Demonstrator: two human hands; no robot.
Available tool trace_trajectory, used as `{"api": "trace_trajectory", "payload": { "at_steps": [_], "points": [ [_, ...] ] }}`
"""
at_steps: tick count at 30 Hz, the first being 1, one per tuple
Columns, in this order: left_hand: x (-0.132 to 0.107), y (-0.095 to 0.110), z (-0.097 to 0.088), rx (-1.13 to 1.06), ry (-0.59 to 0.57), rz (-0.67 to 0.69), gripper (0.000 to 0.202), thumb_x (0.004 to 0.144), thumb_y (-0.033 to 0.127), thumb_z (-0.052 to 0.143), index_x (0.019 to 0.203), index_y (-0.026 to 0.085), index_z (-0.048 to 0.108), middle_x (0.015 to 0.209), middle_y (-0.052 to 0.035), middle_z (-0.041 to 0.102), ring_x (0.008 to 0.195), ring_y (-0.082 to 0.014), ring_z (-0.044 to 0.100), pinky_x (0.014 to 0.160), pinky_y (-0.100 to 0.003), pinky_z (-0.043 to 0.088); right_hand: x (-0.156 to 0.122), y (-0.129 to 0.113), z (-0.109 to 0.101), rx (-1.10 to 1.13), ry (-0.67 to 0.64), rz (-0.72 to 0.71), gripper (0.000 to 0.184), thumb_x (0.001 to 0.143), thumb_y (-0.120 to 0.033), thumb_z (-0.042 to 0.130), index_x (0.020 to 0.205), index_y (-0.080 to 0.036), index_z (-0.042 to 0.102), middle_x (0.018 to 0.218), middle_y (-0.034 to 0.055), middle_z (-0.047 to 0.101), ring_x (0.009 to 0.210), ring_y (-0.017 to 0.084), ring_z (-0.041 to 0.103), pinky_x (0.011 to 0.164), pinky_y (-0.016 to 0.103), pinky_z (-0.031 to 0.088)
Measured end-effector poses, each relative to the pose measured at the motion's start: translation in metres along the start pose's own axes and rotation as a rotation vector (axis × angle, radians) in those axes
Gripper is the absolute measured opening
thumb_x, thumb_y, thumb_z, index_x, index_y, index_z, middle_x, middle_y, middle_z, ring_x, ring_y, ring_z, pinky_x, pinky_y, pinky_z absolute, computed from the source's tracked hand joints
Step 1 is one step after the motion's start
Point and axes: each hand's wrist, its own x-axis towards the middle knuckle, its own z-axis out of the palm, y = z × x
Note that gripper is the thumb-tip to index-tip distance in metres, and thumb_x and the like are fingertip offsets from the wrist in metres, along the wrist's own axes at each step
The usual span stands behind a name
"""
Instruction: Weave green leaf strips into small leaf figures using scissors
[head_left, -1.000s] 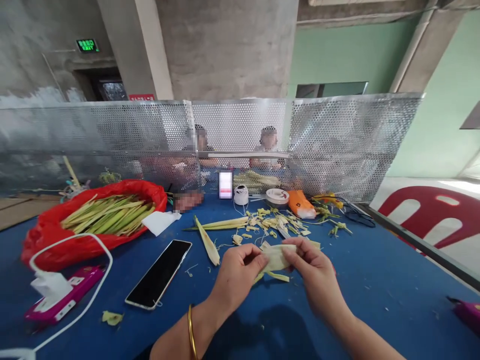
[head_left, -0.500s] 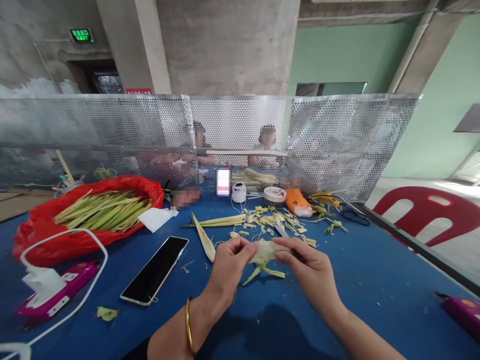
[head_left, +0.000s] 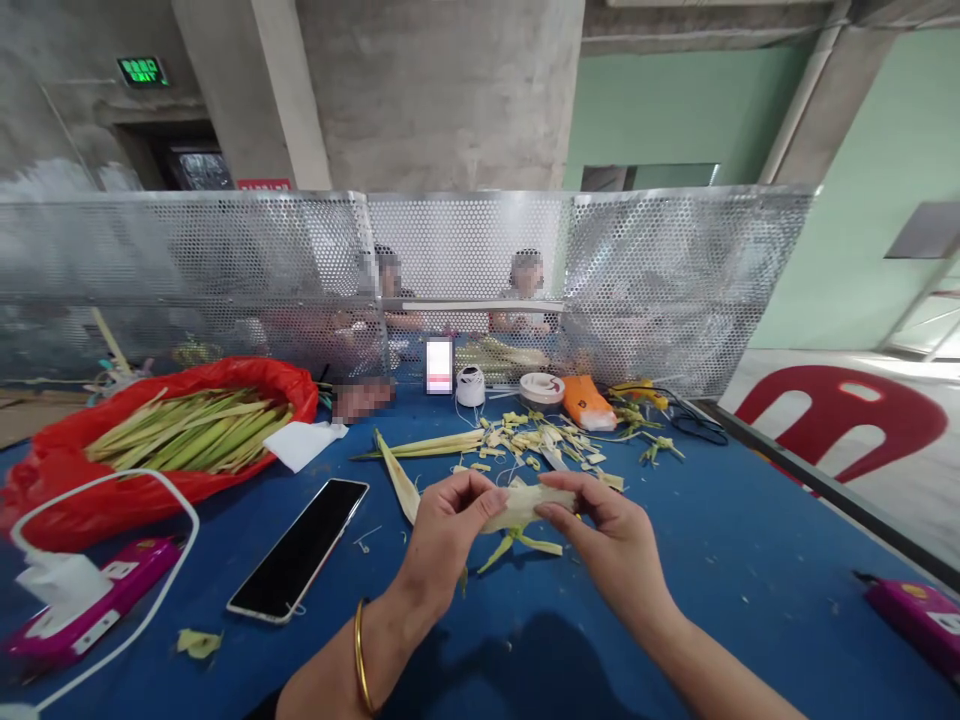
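Observation:
My left hand (head_left: 448, 535) and my right hand (head_left: 606, 535) pinch the two ends of a pale, thin piece of leaf (head_left: 519, 503), stretched between them above the blue table. Thumbs and forefingers press on it, and part of each end is hidden under the fingers. Just below it shows a green piece with several leaf strips (head_left: 517, 545) spreading out; I cannot tell whether it is joined to the pale piece. A longer pale leaf (head_left: 397, 478) lies to the left of my left hand. Behind my hands are scattered cut leaf scraps (head_left: 536, 440).
At left, a red plastic bag (head_left: 45, 470) holds long green leaves, near a black phone (head_left: 300, 550) and a purple power strip (head_left: 97, 610). Behind the scraps stand a thread spool (head_left: 470, 386), a tape roll (head_left: 541, 388) and an orange packet (head_left: 589, 403). A perforated metal screen (head_left: 465, 235) closes the back.
The whole view has shifted slightly, so things appear a little further left. My right hand's fingers have moved slightly along the pale leaf piece, and both hands still hold it.

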Motion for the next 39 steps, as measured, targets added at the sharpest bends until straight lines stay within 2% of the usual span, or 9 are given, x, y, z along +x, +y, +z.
{"api": "trace_trajectory", "payload": {
  "at_steps": [6,11,15,18,21,25,28,34,39],
  "points": [
    [-0.0015,-0.0029,0.0017,-0.032,0.057,-0.014,0.032,0.073,0.040,0.070,0.059,0.016,0.054,0.054,0.0061,0.038,0.052,-0.0070,0.027,0.050,-0.020,0.026,0.0001,0.0017,0.0010,-0.011,-0.002,0.021,0.019,0.072,-0.037,0.072,0.085,-0.022,0.072,0.064,-0.0003,0.061,0.059,0.016,0.050,0.055,0.026,0.041],
    [-0.0022,-0.0035,0.0013,0.042,0.055,0.044,0.028,0.075,0.039,0.068,0.062,0.016,0.057,0.058,0.0037,0.046,0.057,-0.0083,0.036,0.053,-0.020,0.030,-0.0002,0.0016,0.0017,0.046,-0.014,0.031,0.015,0.073,-0.035,0.071,0.071,-0.020,0.068,0.061,-0.0002,0.059,0.057,0.015,0.046,0.053,0.025,0.037],
    [-0.0019,-0.0008,-0.0012,0.117,0.025,0.081,0.019,0.074,0.035,0.069,0.084,0.019,0.070,0.060,0.0035,0.051,0.056,-0.0093,0.041,0.053,-0.020,0.033,0.0017,0.0015,0.0013,0.145,-0.067,0.067,0.018,0.073,-0.036,0.070,0.070,-0.019,0.067,0.058,-0.0008,0.056,0.057,0.013,0.044,0.052,0.024,0.035],
    [-0.0019,0.0008,-0.0028,0.230,-0.045,0.101,0.028,0.069,0.029,0.073,0.097,0.022,0.074,0.074,0.0003,0.064,0.065,-0.0122,0.052,0.060,-0.021,0.041,0.0039,0.0005,0.0005,0.177,-0.089,0.055,0.019,0.072,-0.036,0.071,0.068,-0.018,0.066,0.058,-0.0015,0.053,0.055,0.012,0.042,0.051,0.024,0.034],
    [-0.0025,0.0007,-0.0022,0.309,-0.041,0.143,0.018,0.071,0.030,0.071,0.087,0.022,0.077,0.082,-0.0019,0.069,0.072,-0.0147,0.057,0.065,-0.022,0.043,0.0050,0.0002,-0.0002,0.164,-0.105,0.037,0.019,0.072,-0.035,0.070,0.068,-0.017,0.066,0.056,-0.0031,0.048,0.054,0.011,0.039,0.050,0.023,0.032],
    [-0.0023,-0.0019,-0.0004,0.312,0.028,0.108,0.020,0.074,0.036,0.067,0.074,0.018,0.075,0.060,0.0001,0.061,0.054,-0.0105,0.046,0.051,-0.020,0.034,0.0041,0.0018,-0.0003,0.102,-0.108,0.034,0.020,0.075,-0.037,0.068,0.083,-0.018,0.069,0.058,-0.0031,0.049,0.054,0.012,0.041,0.049,0.022,0.032],
    [-0.0005,-0.0039,-0.0002,0.226,0.061,0.050,0.020,0.072,0.036,0.068,0.072,0.017,0.074,0.056,0.0010,0.057,0.054,-0.0100,0.043,0.052,-0.020,0.033,0.0027,0.0026,0.0002,0.043,-0.101,0.017,0.024,0.076,-0.037,0.067,0.090,-0.018,0.069,0.062,-0.0021,0.052,0.057,0.013,0.044,0.051,0.023,0.035],
    [0.0000,-0.0053,0.0005,0.103,0.065,-0.009,0.021,0.071,0.037,0.070,0.069,0.017,0.072,0.065,-0.0006,0.061,0.064,-0.0122,0.049,0.059,-0.021,0.036,0.0031,0.0015,-0.0012,0.011,-0.108,0.021,0.019,0.077,-0.037,0.065,0.082,-0.019,0.066,0.062,-0.0019,0.054,0.057,0.014,0.047,0.052,0.023,0.037],
    [-0.0014,-0.0028,-0.0004,0.167,0.056,0.040,0.023,0.074,0.039,0.068,0.070,0.016,0.071,0.062,0.0000,0.058,0.062,-0.0120,0.047,0.058,-0.021,0.036,0.0060,-0.0038,-0.0048,0.160,-0.119,-0.027,0.018,0.075,-0.035,0.068,0.070,-0.018,0.062,0.079,0.0043,0.065,0.071,0.017,0.057,0.061,0.025,0.044]
  ]
}}
